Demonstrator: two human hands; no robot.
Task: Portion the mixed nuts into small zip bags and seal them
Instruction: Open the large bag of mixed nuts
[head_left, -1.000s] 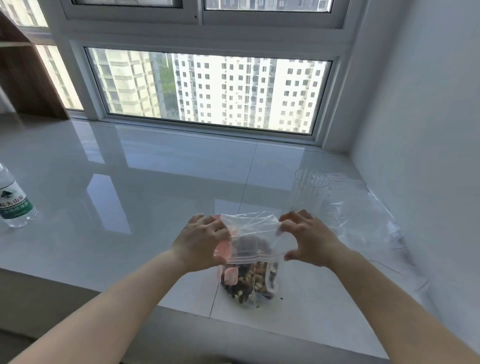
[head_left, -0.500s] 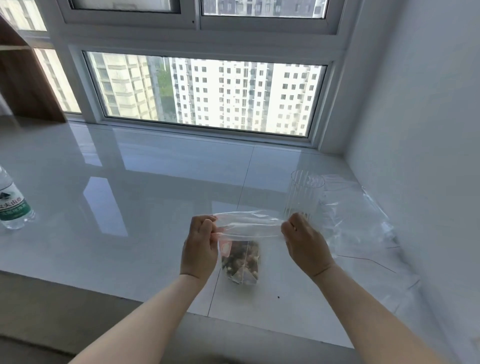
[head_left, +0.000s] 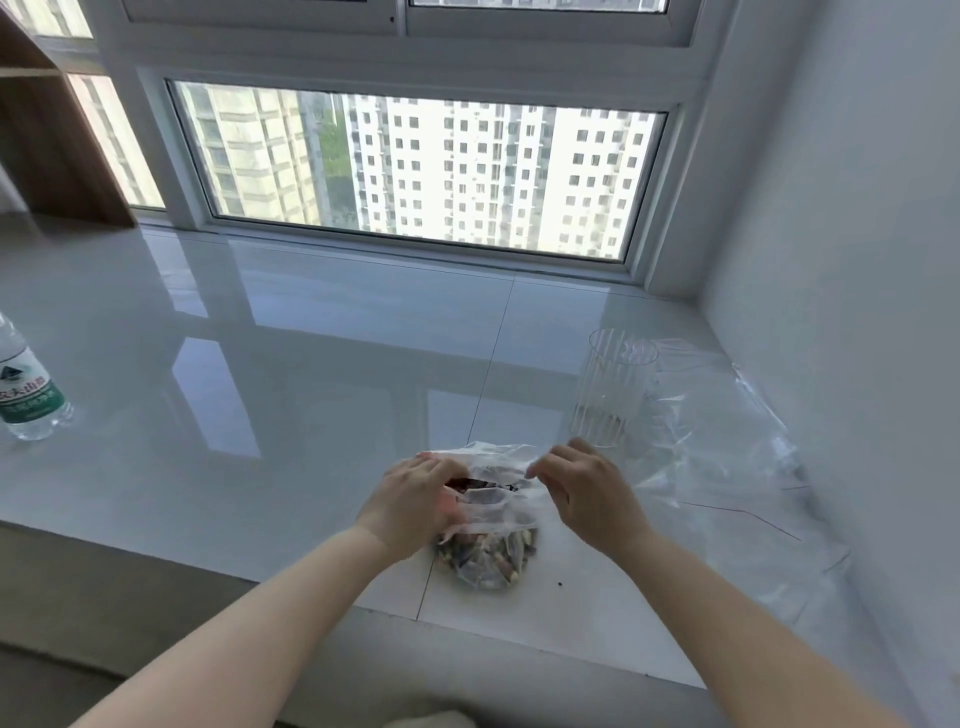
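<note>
Nuts (head_left: 485, 558) sit in the bottom of a small clear zip bag (head_left: 491, 499), which rests on the glossy white tiled ledge (head_left: 322, 374) in the lower centre of the frame. The bag's top is crumpled and gapes a little, dark contents showing through the opening. Left hand (head_left: 415, 501) grips the left side of the bag's upper part, fingers curled into the plastic. Right hand (head_left: 587, 491) pinches the right side of the top between thumb and fingertips.

Just above and right of the right hand stands an upright clear ribbed cup (head_left: 610, 389). Loose clear plastic bags (head_left: 727, 457) lie spread to the right of the cup, against the white wall. A water bottle (head_left: 28, 389) with a green label stands at the left edge of the frame, well apart from the bag. A window (head_left: 415, 166) fills the upper centre.
</note>
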